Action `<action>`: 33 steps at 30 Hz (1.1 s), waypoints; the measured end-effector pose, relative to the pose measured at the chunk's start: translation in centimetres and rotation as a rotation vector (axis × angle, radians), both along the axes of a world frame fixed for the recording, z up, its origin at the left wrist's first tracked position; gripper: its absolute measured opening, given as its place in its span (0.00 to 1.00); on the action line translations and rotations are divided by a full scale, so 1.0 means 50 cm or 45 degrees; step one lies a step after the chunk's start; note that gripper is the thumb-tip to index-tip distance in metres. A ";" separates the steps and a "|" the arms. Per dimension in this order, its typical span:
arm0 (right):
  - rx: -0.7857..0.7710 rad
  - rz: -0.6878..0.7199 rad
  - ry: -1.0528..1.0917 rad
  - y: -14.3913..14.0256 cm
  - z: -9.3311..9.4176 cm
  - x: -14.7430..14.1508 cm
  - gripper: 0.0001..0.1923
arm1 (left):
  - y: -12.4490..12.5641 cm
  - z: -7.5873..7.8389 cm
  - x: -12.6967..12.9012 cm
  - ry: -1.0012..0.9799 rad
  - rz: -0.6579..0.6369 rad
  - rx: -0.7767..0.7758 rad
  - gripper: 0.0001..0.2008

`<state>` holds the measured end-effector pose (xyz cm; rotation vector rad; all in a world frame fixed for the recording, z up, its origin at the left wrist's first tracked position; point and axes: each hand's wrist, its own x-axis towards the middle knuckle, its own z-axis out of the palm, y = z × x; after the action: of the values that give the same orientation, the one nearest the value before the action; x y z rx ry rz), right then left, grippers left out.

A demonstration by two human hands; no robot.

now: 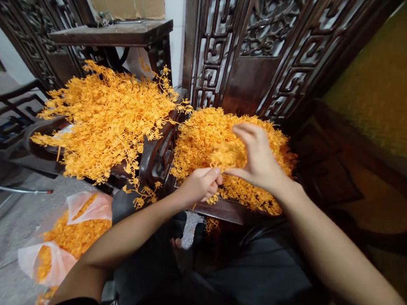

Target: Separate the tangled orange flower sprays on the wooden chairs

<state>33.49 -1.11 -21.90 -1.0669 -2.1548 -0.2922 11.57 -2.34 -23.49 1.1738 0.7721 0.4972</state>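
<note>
Pinching an orange plastic sprig (pixel 228 155) between both hands: left hand (pixel 199 185) fingers curled shut on its stem, right hand (pixel 259 159) gripping its top, over the near right pile of sprigs (pixel 202 133); a larger heap (pixel 104 116) lies far left.

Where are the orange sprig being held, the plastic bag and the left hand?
orange sprig (pixel 228 155), head view, middle of cluster.
plastic bag (pixel 87 207), head view, upper fold.
left hand (pixel 201 185), head view, knuckles.

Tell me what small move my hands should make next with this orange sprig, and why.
Probably draw the orange sprig up and clear of the near pile. Your left hand pinches its lower end and your right hand cups its bushy top, but it hangs right over the tangled loose pieces.
</note>
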 end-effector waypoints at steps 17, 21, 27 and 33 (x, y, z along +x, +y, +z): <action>-0.584 -0.237 0.322 -0.016 -0.031 -0.060 0.22 | 0.013 -0.041 0.034 0.791 -0.091 1.188 0.18; -0.618 -0.601 0.547 0.040 -0.058 0.014 0.21 | 0.015 -0.031 0.039 0.693 -0.307 0.852 0.19; -0.677 -0.614 1.564 0.086 -0.084 0.177 0.20 | 0.011 -0.062 0.009 0.607 -0.406 0.633 0.19; -1.093 -0.200 1.747 0.080 -0.104 0.163 0.20 | 0.045 -0.074 0.006 0.535 -0.198 0.599 0.20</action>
<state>41.64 2.91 -27.09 -1.2726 -0.8646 1.0950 11.89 -0.10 -27.17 1.7984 0.9393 0.3100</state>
